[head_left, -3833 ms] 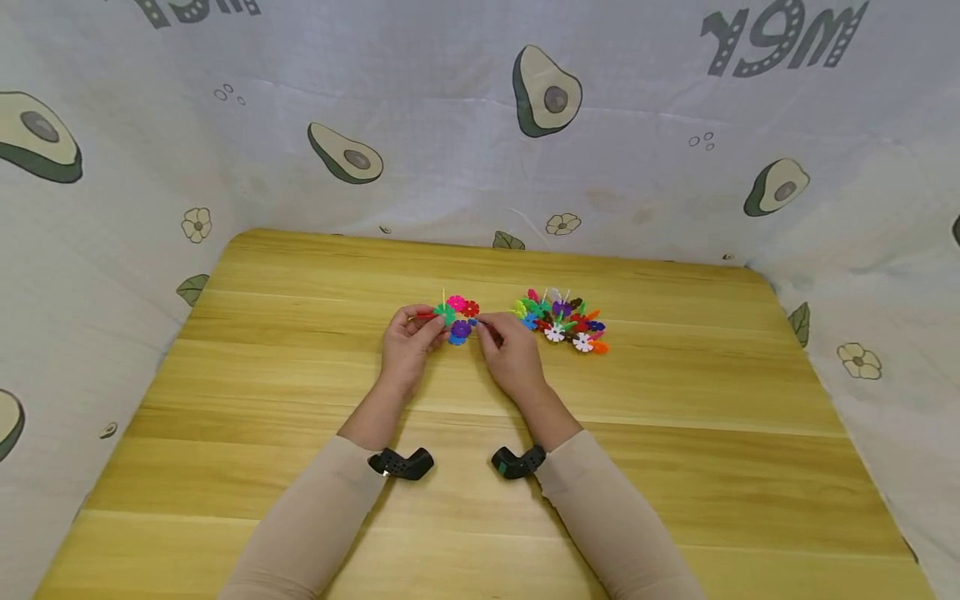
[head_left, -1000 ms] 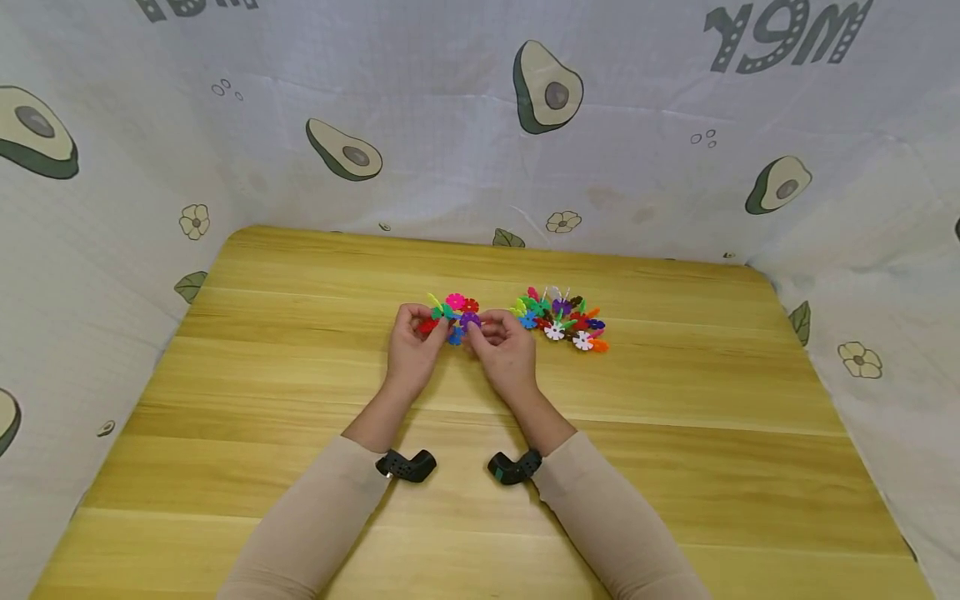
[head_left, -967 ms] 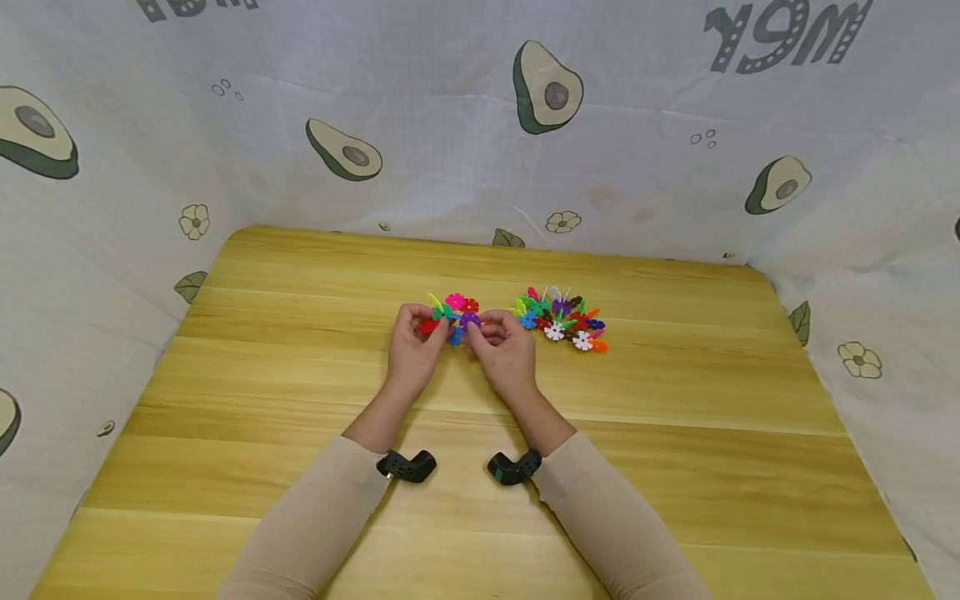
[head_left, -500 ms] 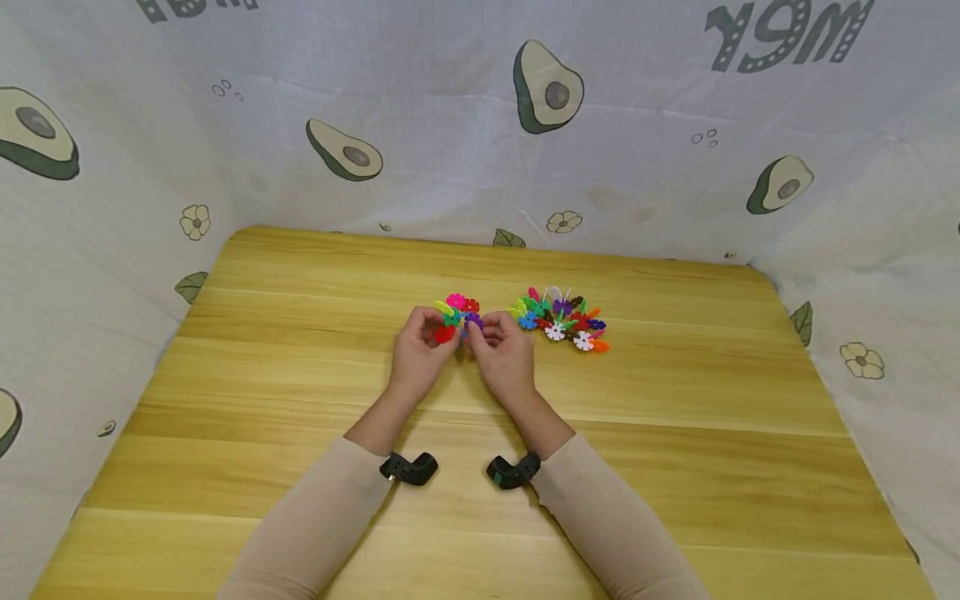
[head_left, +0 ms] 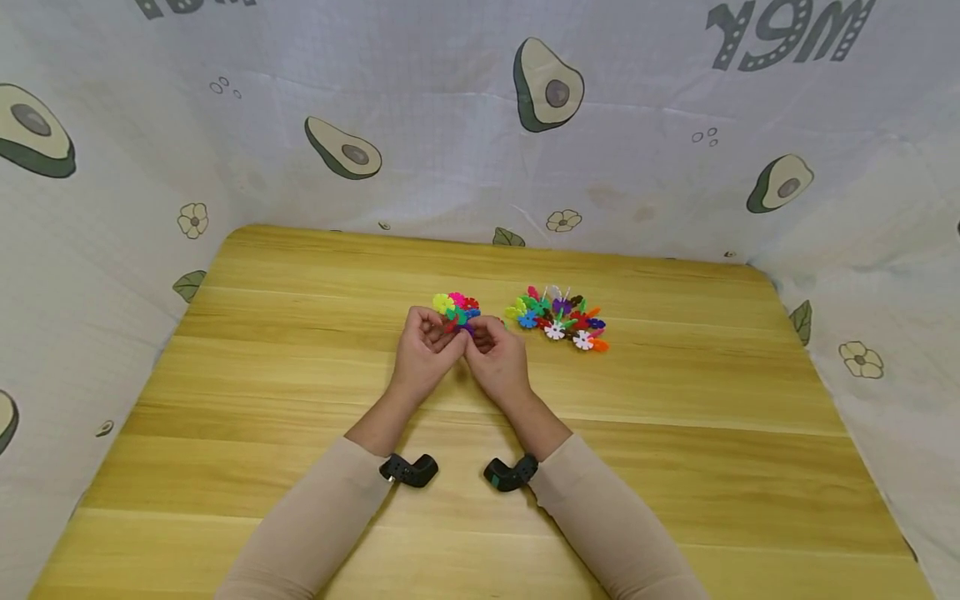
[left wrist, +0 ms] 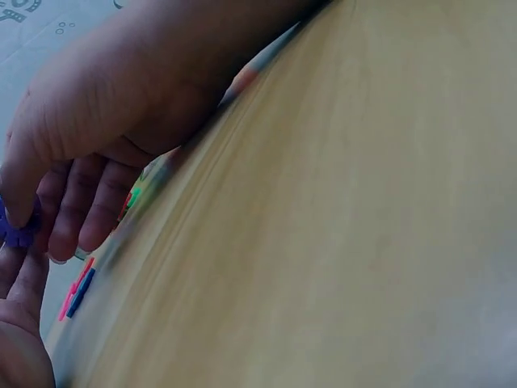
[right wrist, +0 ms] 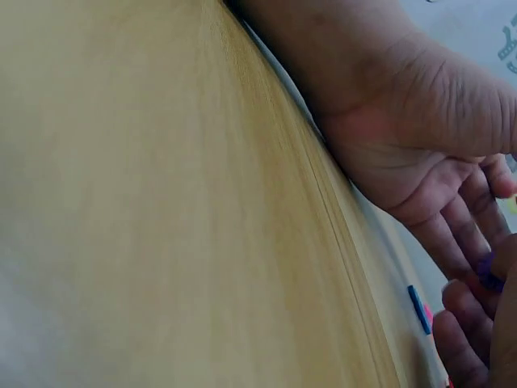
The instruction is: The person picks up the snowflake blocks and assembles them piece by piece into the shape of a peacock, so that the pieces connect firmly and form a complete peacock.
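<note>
My left hand (head_left: 422,354) and right hand (head_left: 498,358) meet with thumbs close together in the head view. Between them they pinch a small cluster of joined plastic snowflake discs. A yellow disc (head_left: 442,303) and a green disc (head_left: 456,316) stand above the fingertips. A purple disc (head_left: 467,329) sits right at the thumbs; the left wrist view shows the purple disc (left wrist: 20,230) under a thumb, and the right wrist view shows the purple disc (right wrist: 487,273) partly hidden by fingers. Fingers cover much of the cluster's lower part.
Close behind the hands are a pink disc (head_left: 456,297) and a red disc (head_left: 471,303). To the right lies a pile of snowflake discs (head_left: 555,317) in many colours on the wooden table (head_left: 675,375). A printed cloth (head_left: 450,108) hangs behind the table.
The hands have drawn together. The cluster has been turned, so its yellow disc now faces up and the purple one sits lower, at the thumbs. The pile on the right stays put.
</note>
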The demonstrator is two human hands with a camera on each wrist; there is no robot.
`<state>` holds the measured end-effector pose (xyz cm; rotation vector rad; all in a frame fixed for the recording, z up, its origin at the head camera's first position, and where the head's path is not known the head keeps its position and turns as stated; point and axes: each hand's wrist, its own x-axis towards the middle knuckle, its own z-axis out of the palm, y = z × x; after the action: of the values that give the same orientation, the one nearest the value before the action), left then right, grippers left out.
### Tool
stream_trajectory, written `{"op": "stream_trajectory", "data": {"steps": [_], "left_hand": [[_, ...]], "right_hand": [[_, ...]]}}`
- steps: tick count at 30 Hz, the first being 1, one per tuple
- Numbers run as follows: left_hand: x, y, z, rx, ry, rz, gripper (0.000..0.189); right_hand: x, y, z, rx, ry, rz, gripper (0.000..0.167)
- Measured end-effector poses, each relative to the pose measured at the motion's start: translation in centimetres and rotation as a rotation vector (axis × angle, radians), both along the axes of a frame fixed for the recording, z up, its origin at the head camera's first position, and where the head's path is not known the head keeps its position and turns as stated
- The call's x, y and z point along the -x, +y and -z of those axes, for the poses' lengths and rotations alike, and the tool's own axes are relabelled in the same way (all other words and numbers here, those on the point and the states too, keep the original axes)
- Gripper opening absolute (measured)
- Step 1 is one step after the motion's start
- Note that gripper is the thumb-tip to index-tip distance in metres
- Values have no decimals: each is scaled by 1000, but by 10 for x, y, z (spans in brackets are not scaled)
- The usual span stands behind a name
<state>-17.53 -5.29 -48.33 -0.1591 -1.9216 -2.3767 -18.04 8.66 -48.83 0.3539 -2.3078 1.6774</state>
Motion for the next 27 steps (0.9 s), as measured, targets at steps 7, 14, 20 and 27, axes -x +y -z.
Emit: {"op": "stream_trajectory", "data": {"steps": [7,14,20,27], "left_hand": [[2,-4,-1,-91,-8,-12,46],[5,-6,1,-85,-49,-18,58],[10,-6,2,-182,-93,-63,42],[8,-3,2,-116,-7,-73,41]], "right_hand": [[1,1,1,-85,29,-39,12],[2,1,1,-117,41,-21,13],[3,1,4,-29,88,18,15],[2,1,2,30,126,63,18]]}}
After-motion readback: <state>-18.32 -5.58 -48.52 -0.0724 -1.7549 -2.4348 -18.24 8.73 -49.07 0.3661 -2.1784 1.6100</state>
